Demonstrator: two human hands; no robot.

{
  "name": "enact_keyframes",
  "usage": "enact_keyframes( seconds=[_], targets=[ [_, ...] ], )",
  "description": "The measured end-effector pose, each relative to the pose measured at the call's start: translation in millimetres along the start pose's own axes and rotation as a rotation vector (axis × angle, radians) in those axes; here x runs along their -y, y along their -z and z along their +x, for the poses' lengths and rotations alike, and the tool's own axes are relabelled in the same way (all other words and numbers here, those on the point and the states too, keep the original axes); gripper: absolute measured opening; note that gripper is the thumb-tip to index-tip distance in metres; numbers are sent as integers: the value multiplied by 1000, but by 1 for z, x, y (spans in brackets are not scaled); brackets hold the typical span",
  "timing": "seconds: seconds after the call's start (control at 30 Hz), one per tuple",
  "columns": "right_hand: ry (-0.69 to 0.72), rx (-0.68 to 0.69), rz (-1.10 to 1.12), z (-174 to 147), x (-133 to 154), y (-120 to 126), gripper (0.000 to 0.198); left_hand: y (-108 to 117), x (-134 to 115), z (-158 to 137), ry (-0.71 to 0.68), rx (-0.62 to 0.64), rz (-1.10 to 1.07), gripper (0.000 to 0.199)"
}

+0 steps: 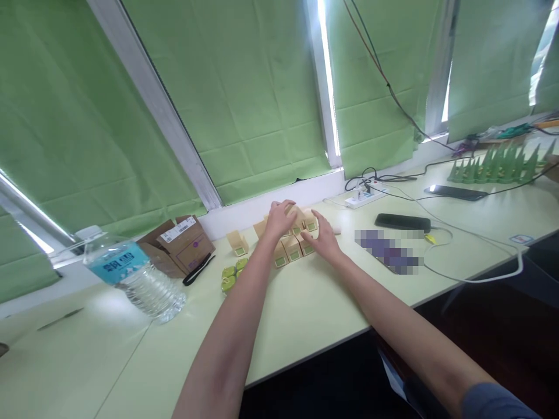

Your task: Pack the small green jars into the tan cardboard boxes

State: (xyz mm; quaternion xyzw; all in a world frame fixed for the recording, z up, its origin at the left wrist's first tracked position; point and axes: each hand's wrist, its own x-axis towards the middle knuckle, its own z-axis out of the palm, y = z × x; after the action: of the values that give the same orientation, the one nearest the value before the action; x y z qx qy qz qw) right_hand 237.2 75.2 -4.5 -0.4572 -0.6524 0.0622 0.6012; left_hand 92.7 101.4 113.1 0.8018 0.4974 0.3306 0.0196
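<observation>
The boxes (294, 251) stand grouped toward the desk's (305, 302) far edge, well back from the near edge, with a broad stretch of desktop between. The left hand (280, 221) bends over their left and back; whether it grips one I cannot tell. The right hand (323, 237) is spread at their right side, thumb by the front row. On the left, green packets (227, 283) and a lone box (238, 243) narrow the room, with a carton (186, 248) and bottle (137, 273) beyond. Rightward, a gap runs to a black device (402, 222); a power strip (365, 198) lies near the far edge.
</observation>
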Motion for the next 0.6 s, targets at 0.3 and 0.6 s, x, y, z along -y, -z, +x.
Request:
enact_keyframes(
  seconds=[0.3,0.6],
  targets=[
    [26,-108,-31,6,-7,21,61,-9,-19,-33,-264,176,-120,54],
    [-252,-60,-40,7,-37,15,63,21,28,-89,-10,255,299,49]
  ],
)
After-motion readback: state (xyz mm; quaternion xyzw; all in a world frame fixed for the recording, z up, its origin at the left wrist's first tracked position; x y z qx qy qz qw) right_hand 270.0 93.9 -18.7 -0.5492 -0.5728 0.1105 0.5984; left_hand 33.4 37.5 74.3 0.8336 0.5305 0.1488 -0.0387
